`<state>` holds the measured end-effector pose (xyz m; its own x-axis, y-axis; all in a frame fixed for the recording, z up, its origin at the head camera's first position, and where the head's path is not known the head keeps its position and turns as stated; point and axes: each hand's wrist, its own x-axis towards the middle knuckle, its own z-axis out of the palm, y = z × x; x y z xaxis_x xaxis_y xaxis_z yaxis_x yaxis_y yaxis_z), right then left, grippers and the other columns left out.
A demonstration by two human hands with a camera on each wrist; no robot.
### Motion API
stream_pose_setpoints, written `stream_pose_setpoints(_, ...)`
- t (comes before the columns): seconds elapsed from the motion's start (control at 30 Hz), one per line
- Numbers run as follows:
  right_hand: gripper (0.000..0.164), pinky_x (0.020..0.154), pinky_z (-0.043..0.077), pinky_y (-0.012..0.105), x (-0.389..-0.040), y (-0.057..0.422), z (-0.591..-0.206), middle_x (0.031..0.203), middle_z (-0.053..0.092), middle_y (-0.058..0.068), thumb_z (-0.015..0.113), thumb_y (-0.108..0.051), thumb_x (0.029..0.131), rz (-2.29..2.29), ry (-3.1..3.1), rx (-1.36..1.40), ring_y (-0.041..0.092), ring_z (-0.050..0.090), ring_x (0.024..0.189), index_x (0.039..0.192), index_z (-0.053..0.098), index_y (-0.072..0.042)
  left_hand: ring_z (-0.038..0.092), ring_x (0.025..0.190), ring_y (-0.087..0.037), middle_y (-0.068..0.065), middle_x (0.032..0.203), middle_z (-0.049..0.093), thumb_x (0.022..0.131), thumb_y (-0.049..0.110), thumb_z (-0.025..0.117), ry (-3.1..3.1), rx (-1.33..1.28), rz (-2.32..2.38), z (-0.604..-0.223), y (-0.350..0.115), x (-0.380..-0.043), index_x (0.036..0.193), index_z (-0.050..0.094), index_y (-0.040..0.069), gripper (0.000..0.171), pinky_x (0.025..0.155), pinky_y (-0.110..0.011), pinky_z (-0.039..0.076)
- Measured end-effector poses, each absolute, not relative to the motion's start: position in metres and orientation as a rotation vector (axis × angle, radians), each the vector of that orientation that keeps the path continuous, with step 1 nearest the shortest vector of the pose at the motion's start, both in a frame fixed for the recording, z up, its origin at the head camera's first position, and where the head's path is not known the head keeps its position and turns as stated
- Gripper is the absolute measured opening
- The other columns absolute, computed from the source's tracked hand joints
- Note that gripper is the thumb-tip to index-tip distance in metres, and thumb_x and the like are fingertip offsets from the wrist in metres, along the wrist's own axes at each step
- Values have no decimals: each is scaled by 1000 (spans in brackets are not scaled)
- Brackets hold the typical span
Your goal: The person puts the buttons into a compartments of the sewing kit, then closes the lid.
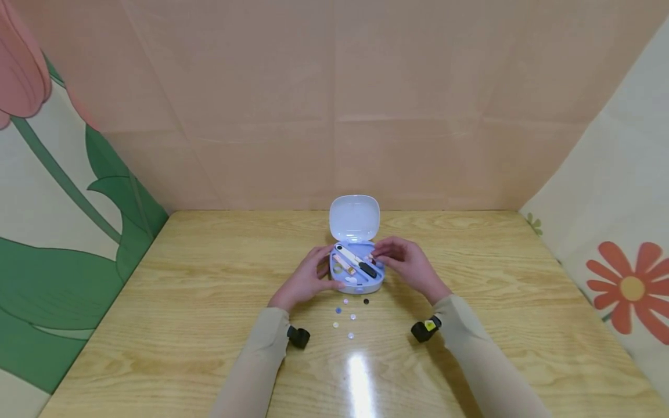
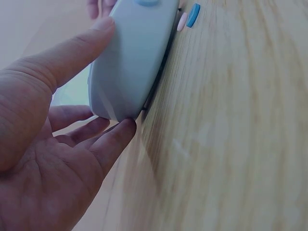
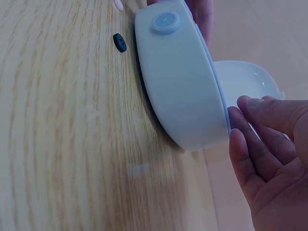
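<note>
A small sewing kit box (image 1: 366,288), white outside with a blue tray, stands on the table with its lid (image 1: 355,217) raised. My left hand (image 1: 305,278) holds its left side, thumb at the front and fingers around the side; the left wrist view shows the fingertips at its lower edge. In the tray lie a white seam ripper or similar tool with a black end (image 1: 356,260) and small notions. My right hand (image 1: 407,264) reaches over the tray's right side, fingers bent, thumb near the fingertips. I cannot tell whether it pinches anything.
Several loose buttons lie in front of the box, among them a black button (image 1: 366,301), a blue button (image 1: 338,310) and a pale yellow button (image 1: 335,325). A plain backdrop (image 1: 334,116) rises behind the wooden table (image 1: 209,348); printed flower sheets flank it.
</note>
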<state>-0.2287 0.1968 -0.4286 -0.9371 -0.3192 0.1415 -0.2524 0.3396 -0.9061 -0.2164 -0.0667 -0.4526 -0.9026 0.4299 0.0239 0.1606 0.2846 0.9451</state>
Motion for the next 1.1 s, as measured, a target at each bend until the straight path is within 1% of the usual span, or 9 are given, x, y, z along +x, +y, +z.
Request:
stream_pose_setpoints(0.13, 20, 87, 55, 27, -230, 199, -431, 105, 67, 15, 63, 0, 90, -1706, 2522, -586, 26, 64, 98, 110, 63, 1, 36, 134, -21, -4, 140, 36, 75, 11, 81, 2322, 548, 1661, -452, -67, -216, 149, 31, 9, 89, 108, -27, 36)
stream_pose_setpoints(0.33, 18, 87, 55, 25, -229, 203, -431, 105, 67, 14, 62, 0, 91, -1722, 2515, -578, 26, 64, 99, 109, 64, 0, 35, 134, -22, -4, 141, 36, 75, 10, 81, 2316, 546, 1662, -451, -67, -216, 149, 31, 9, 89, 108, -28, 36)
stream_pose_setpoints(0.6, 22, 88, 54, 25, -226, 208, -431, 108, 66, 18, 62, -1, 91, -1747, 2459, -557, 29, 63, 102, 113, 62, 2, 35, 134, -23, -5, 140, 36, 75, 11, 81, 2314, 550, 1664, -450, -67, -215, 149, 32, 9, 89, 109, -30, 36)
stream_pose_setpoints(0.93, 26, 88, 54, 26, -217, 215, -430, 111, 65, 17, 63, -4, 92, -1732, 2452, -537, 29, 63, 104, 117, 60, 2, 35, 134, -23, -5, 142, 35, 75, 13, 81, 2322, 551, 1657, -452, -67, -215, 149, 31, 9, 90, 108, -30, 36)
stream_pose_setpoints(1.1, 27, 87, 55, 25, -212, 220, -430, 112, 64, 19, 64, -4, 91, -1746, 2442, -552, 34, 61, 105, 117, 59, 2, 35, 134, -23, -6, 142, 36, 75, 13, 81, 2319, 550, 1663, -453, -67, -216, 149, 31, 9, 90, 108, -30, 36)
